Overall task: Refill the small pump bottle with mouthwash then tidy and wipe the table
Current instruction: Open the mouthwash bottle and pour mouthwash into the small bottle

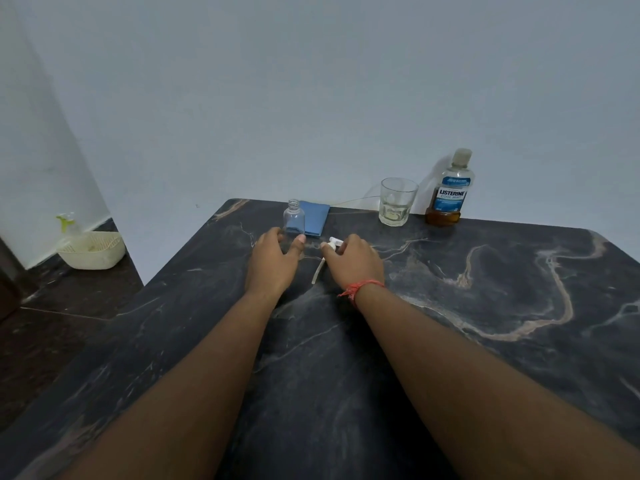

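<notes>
We see the small clear bottle (294, 217) standing uncapped at the far side of the dark bench (485, 341), with our left hand (273, 263) spread loosely just beside its base, holding nothing. Our right hand (353, 261) pinches the white pump head (333, 243), its tube trailing onto the bench. The mouthwash bottle (450, 190) stands capped beside a glass (397, 201).

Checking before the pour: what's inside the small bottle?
The small bottle stands uncapped and looks empty; the blue cloth shows through it. Its base is partly hidden by the left hand.
</notes>
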